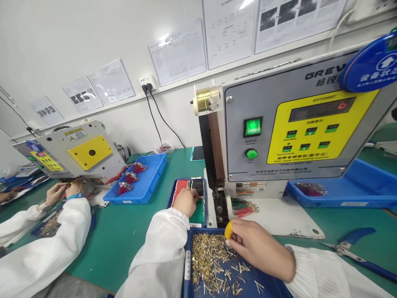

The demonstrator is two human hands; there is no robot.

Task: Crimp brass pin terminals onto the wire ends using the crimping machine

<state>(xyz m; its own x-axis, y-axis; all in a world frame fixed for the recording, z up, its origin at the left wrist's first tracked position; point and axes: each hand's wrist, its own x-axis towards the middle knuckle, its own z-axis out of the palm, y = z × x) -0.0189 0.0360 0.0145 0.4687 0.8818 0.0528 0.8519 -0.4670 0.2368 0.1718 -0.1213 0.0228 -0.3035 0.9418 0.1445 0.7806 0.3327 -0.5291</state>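
My left hand point(186, 201) rests over a small blue tray point(170, 202) of cut wires sorted by colour. Its bent fingers touch the black wires point(197, 186); red wires point(181, 187) lie beside them and green wires point(198, 213) nearer to me. Whatever is between those fingertips is hidden. My right hand point(254, 244), with a yellow finger cot point(228, 230) on one finger, is closed in a pinch above the edge of a blue tray point(188, 265) of gold V-shaped terminals point(211, 260). Anything in that pinch is too small to name. Just behind it stands the crimping machine's press head point(221, 209).
The machine point(263, 165) displays a red 6. Finished-looking wires point(246, 208) lie at its base. Blue-handled cutters point(349, 248) are at right. Blue bins point(141, 182) hold red wire bundles. At left, a co-worker's hands point(66, 191) work at another machine point(83, 149).
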